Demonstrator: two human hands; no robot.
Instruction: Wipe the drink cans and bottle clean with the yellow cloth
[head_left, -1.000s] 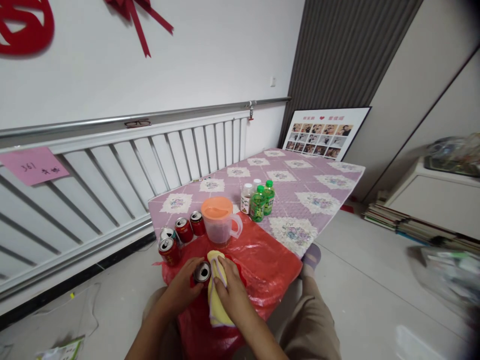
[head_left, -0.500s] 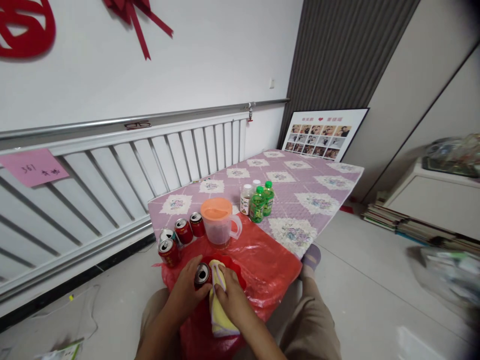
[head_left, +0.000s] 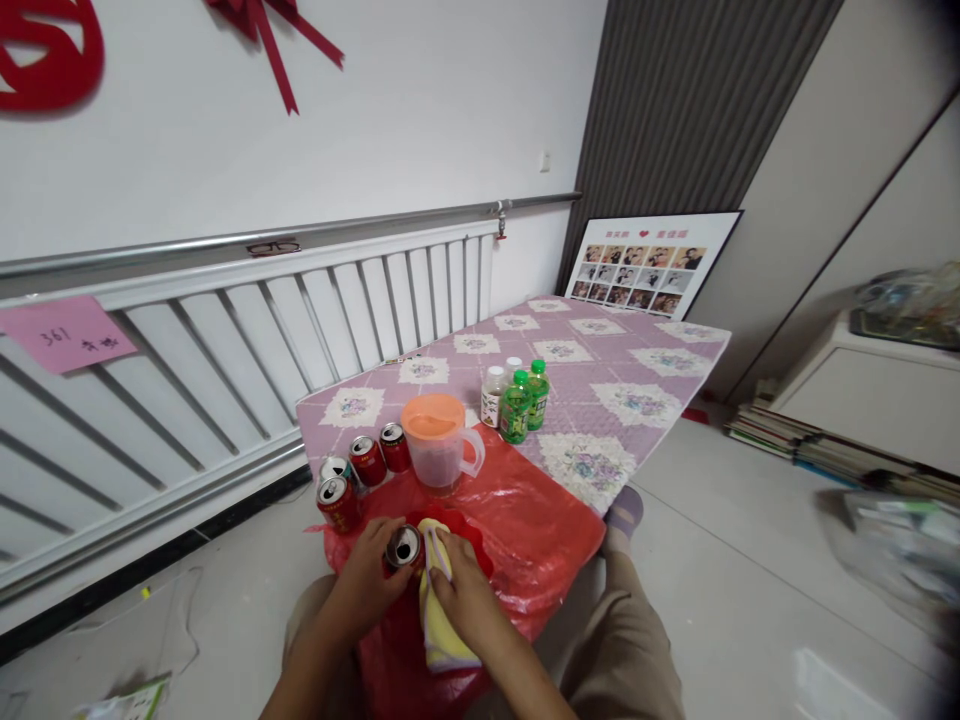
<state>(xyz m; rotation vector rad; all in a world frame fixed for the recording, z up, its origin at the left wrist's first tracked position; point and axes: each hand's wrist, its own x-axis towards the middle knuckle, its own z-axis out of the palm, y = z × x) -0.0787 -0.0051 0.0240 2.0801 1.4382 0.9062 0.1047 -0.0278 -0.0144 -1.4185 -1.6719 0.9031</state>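
My left hand (head_left: 373, 563) is wrapped round a drink can (head_left: 403, 547), whose opened silver top faces up. A folded yellow cloth (head_left: 444, 630) with a pale purple edge is gripped in my right hand (head_left: 461, 578), close against the can's right side. Both hands are over a red scalloped dish (head_left: 480, 548), largely hidden by them and the cloth. Just beyond stands a clear plastic pitcher (head_left: 439, 462) with an orange lid. Left of the pitcher are several cans, among them a red can (head_left: 337, 503) with an opened top.
Green-capped bottles (head_left: 515, 410) and white-capped bottles (head_left: 493, 395) stand behind the pitcher. A red plastic sheet (head_left: 540, 510) covers the near end of the table, over a purple floral tablecloth (head_left: 570, 380). A white radiator (head_left: 285, 330) runs along the left.
The can has tilted slightly and shifted a little left in my left hand. My right hand and the cloth have hardly moved.
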